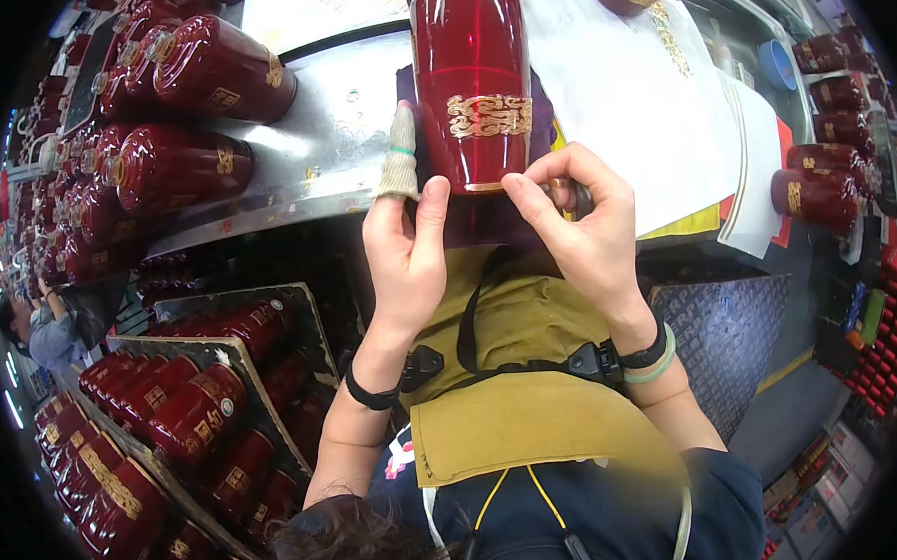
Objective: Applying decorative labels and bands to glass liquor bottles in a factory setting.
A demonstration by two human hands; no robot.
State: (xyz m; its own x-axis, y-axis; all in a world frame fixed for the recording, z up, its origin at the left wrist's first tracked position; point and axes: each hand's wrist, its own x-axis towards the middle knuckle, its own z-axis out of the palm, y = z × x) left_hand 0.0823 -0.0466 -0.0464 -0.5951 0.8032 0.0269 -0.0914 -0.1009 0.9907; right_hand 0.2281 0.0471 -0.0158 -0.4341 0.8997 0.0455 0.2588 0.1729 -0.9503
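Worked at metal bench [330, 95] | had red jar [474, 64] at front edge, near end between hands | half-opened left hand [407, 252], apparently empty | curled right hand [596, 223] at corner, couldn't tell if gripping | probably needed light, even touch along gold rim [484, 187]

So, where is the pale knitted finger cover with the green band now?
In the head view, the finger cover is worn on the left hand, in the upper half, just left of the glossy dark-red jar with gold ornament.
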